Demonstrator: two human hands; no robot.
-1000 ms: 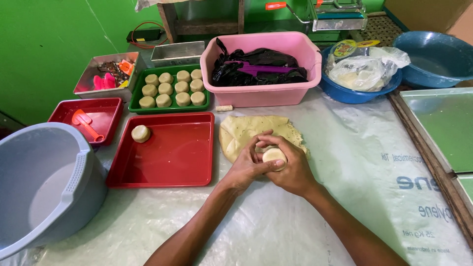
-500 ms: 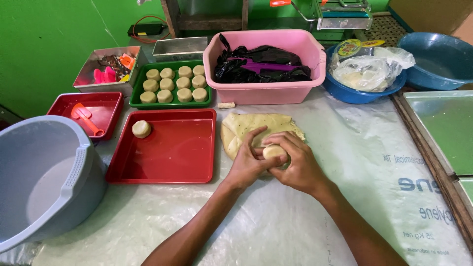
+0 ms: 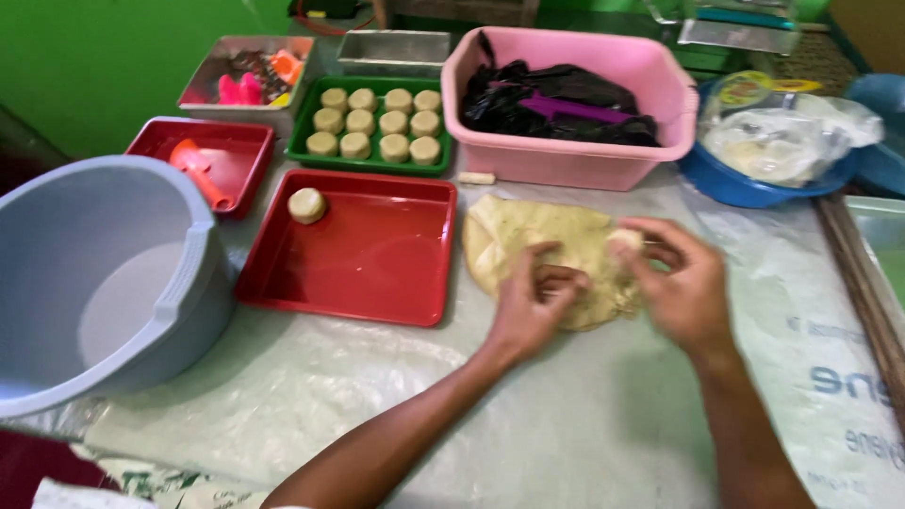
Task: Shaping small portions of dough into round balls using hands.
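plastic-covered table (image 3: 566, 434) with trays, tubs
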